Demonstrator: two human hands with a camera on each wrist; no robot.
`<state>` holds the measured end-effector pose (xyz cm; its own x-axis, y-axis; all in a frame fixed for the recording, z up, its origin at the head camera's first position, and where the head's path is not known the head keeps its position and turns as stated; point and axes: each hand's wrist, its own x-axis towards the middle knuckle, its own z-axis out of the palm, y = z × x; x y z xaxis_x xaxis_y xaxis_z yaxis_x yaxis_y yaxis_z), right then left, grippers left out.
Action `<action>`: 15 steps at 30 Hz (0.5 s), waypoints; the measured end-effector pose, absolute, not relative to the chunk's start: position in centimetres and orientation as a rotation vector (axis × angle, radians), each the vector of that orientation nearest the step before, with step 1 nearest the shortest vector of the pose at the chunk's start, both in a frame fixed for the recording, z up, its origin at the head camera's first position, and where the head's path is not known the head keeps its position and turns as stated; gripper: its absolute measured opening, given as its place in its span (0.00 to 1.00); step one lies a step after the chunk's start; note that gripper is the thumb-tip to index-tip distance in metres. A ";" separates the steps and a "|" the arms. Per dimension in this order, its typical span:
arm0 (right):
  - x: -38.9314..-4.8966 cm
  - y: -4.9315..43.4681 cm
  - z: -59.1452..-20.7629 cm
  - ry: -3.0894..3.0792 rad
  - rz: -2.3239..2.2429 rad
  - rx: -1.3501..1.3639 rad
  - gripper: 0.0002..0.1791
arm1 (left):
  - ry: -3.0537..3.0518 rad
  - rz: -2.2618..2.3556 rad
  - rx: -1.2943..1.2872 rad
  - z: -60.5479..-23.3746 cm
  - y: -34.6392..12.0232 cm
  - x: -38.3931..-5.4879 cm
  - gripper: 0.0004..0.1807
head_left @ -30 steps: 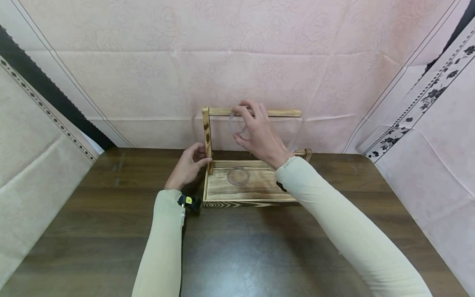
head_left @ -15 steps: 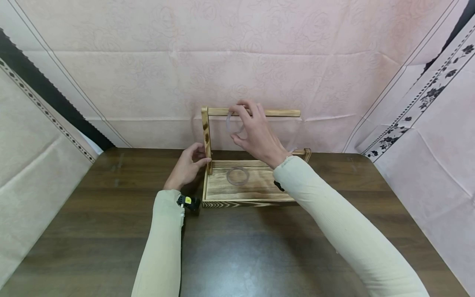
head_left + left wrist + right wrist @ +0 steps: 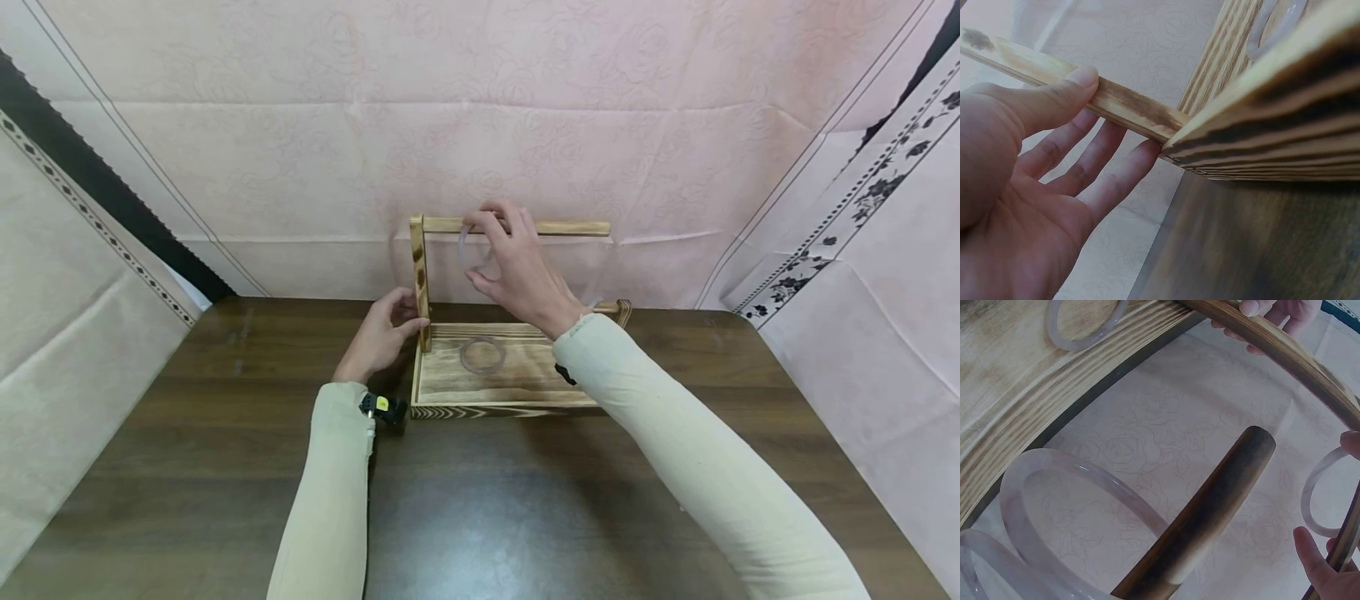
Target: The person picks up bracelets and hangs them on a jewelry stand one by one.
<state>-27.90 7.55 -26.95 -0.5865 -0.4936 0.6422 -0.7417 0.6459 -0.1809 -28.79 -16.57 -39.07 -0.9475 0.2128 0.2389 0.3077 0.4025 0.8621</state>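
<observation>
**Threading a bangle onto the rack's top bar**

The dark wooden desk (image 3: 225,467) carries a burnt-wood rack (image 3: 495,379) with a flat base, an upright post (image 3: 420,279) at one end and a top bar (image 3: 555,227) running off it. The left hand (image 3: 378,337) steadies this post: its thumb presses the near face while the other fingers (image 3: 1107,178) lie straight and slightly spread behind it, touching the wood. That brace is best kept firm, since the rack looks light and could tip.

The right hand (image 3: 517,267) holds a translucent bangle (image 3: 471,250) up at the bar, pinched between thumb below and fingertips above; the right wrist view shows the ring (image 3: 1319,497) just beside the bar. To do the step well, the person should keep the ring's plane square to the bar and keep the grip light, as the bangle seems brittle.

A second bangle (image 3: 482,355) lies flat on the base, below the fingers. Two more bangles (image 3: 1072,506) hang on a lower dowel (image 3: 1210,519).
</observation>
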 end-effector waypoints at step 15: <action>-27.5 8.1 -26.7 -2.304 0.571 0.963 0.35 | -2.565 -1.593 -0.469 -39.0 -16.7 -28.7 0.15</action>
